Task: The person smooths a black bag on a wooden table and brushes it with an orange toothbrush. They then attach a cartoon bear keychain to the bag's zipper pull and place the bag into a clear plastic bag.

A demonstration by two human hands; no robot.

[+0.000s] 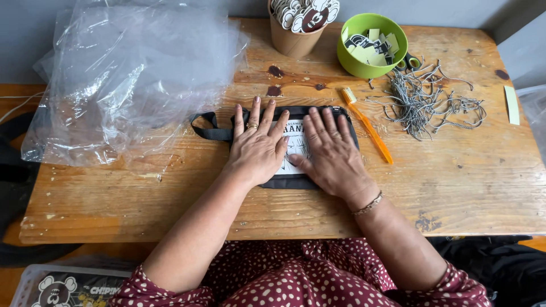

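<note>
Left hand: the left hand lies palm down, fingers spread, on the left half of the flat black fabric pouch with a white printed panel; grip apart, clamped on nothing, a ring on one finger
Right hand: the right hand lies flat on the right half of the same pouch, fingers splayed towards its far edge; grip likewise apart, pressing rather than holding, a thin bracelet at the wrist
Pouch position: flat on the worn wooden surface, near its middle, directly in front of the person; its black webbing strap loop sticks out to the left, clear of both hands
Step in hand: judged to be smoothing or flattening the pouch under both palms
Next move, requirement: judged to need one hand lifted off and closed on an edge of the pouch while the other keeps it flat, so it does not crease
Left of pouch: a loose heap of clear plastic bags, just beside the strap loop
Right of pouch: an orange plastic toothbrush touching or just beside the pouch corner; beyond it a tangle of black-and-white cords
Far edge: a green round plastic bowl of paper tags, small scissors beside it, and a brown paper cup of round printed tags
Risk: the toothbrush lies close enough to be knocked by the right hand
</note>
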